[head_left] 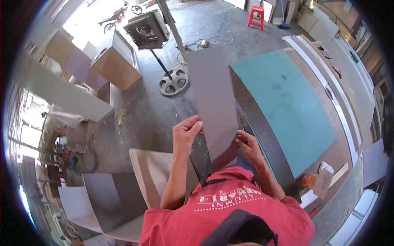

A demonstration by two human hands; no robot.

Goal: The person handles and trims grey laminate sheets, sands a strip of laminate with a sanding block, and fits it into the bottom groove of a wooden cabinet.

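Observation:
A long grey-brown panel (pixel 215 98) stretches away from my body, its near end close to my shirt. My left hand (pixel 188 132) is closed at the panel's left edge, thumb on the near side and fingertips partly hidden behind. On the opposite edge, my right hand (pixel 248 145) pinches with thumb and fingers; its fingertips are partly out of sight. Just right of the panel lies a dark brown strip (pixel 269 133) along a workbench, beside a teal sheet (pixel 293 110).
A pedestal fan (pixel 147 30) stands ahead on a round base (pixel 174 83). Cabinet boxes (pixel 117 61) and boards (pixel 115 201) fill the left. On the bench are a tub (pixel 308 180) and white strips (pixel 328 94). A red stool (pixel 256 18) stands far off.

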